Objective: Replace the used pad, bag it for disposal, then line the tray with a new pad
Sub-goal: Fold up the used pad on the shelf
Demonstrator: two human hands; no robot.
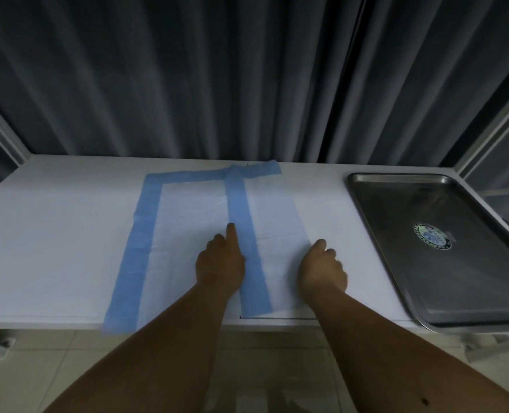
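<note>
A white pad with blue borders point(187, 216) lies flat on the white table, its right part folded over so a blue strip point(241, 222) runs down the middle. My left hand point(221, 260) rests on the pad with its index finger stretched out along that strip and the other fingers curled. My right hand point(321, 269) presses on the folded part near its right edge, fingers bent; whether it pinches the edge I cannot tell. An empty steel tray point(396, 234) with a round emblem point(432, 236) sits at the table's right end.
The white table point(53, 234) runs from a metal frame post on the left to the tray on the right. Dark grey curtains point(247, 79) hang right behind it. The pad's near left corner overhangs the front edge; tiled floor lies below.
</note>
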